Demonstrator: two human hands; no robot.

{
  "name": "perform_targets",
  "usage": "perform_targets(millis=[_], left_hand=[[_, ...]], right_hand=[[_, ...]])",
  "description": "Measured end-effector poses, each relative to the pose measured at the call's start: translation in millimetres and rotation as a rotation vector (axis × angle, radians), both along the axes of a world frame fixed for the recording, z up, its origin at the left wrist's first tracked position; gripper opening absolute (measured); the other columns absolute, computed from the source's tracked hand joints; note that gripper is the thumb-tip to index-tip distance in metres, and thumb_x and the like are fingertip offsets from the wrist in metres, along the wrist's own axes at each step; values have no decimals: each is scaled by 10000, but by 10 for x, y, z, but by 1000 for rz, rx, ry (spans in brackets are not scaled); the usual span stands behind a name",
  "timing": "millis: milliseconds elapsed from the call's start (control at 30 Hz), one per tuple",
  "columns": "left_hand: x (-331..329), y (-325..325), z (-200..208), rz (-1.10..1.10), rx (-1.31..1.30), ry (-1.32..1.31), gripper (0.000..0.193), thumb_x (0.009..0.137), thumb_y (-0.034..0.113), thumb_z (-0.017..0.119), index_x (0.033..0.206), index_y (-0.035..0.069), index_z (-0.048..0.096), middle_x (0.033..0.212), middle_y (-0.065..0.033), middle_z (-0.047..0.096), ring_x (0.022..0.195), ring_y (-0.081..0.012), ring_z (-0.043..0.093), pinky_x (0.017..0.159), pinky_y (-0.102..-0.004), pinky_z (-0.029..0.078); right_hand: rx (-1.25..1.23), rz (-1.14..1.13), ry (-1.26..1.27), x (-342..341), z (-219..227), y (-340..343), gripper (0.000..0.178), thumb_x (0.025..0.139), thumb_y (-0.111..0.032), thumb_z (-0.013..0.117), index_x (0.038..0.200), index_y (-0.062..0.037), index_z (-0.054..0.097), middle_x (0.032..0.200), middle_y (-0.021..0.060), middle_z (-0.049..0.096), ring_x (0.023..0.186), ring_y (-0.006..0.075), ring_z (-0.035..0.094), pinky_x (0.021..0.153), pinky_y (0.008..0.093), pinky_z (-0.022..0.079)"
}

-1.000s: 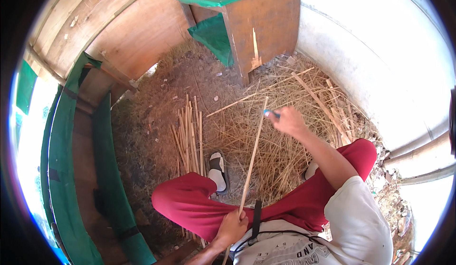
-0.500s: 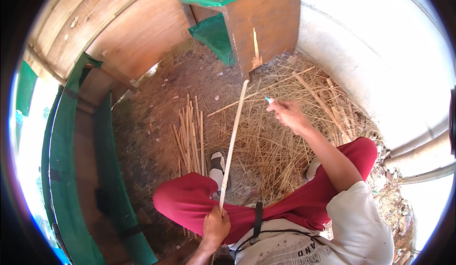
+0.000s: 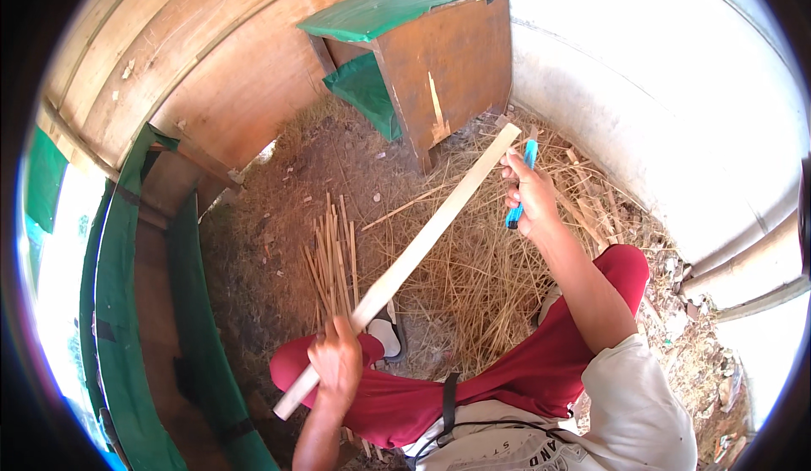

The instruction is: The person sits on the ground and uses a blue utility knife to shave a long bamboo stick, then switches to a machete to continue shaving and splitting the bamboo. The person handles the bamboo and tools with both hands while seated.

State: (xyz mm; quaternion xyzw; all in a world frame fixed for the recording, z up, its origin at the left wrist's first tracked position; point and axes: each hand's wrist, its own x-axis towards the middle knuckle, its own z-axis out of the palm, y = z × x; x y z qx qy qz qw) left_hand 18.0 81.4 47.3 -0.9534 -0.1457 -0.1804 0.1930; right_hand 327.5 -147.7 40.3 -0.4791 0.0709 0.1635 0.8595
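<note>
One pale wooden strip, two hands at work

The left hand [image 3: 338, 361] is closed round the strip [image 3: 405, 264] near its lower end — the right hand [image 3: 528, 192] grips one blue-handled tool [image 3: 519, 185] at its raised tip, above the straw [image 3: 473, 268].

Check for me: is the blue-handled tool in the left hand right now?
No. The blue-handled tool is in the right hand, while the left hand grips the lower end of the pale wooden strip.
</note>
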Motion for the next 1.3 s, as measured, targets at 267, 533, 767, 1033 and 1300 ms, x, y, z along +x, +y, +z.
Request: perform_targets(millis=[267, 533, 767, 1033, 1300], left_hand=[[968, 630, 110, -287, -147, -82, 217, 743, 54, 698, 887, 83, 538, 757, -91, 621, 672, -296, 664, 570, -392, 531], [1268, 568, -49, -299, -361, -197, 391, 649, 56, 813, 942, 105, 559, 844, -96, 665, 717, -322, 671, 616, -411, 520], [1565, 589, 117, -149, -372, -330, 284, 664, 38, 784, 867, 105, 597, 697, -122, 664, 688, -345, 671, 602, -429, 508], [1553, 577, 67, -159, -286, -393, 293, 639, 25, 806, 820, 110, 591, 734, -66, 681, 675, -287, 663, 613, -401, 518], [1497, 519, 91, -209, -357, -449, 322, 591, 20, 823, 806, 99, 596, 733, -78, 669, 716, -305, 663, 682, -418, 523]], right_hand=[[129, -236, 84, 222, 52, -46, 329, 858, -310, 778, 932, -81, 554, 808, -5, 445, 513, 59, 358, 457, 235, 307], [164, -359, 69, 364, 171, -57, 291, 873, -318, 766, 862, -140, 536, 708, -48, 418, 476, 46, 339, 449, 228, 288], [211, -328, 28, 506, 226, -79, 269, 886, -319, 749, 894, -139, 549, 711, -55, 422, 516, 52, 350, 486, 234, 306], [181, -334, 13, 479, 235, -129, 278, 888, -324, 747, 904, -133, 545, 736, -41, 440, 515, 49, 350, 486, 233, 307], [202, -347, 4, 484, 248, -123, 314, 887, -331, 747, 891, -99, 536, 739, -26, 432, 508, 53, 359, 469, 239, 314]])
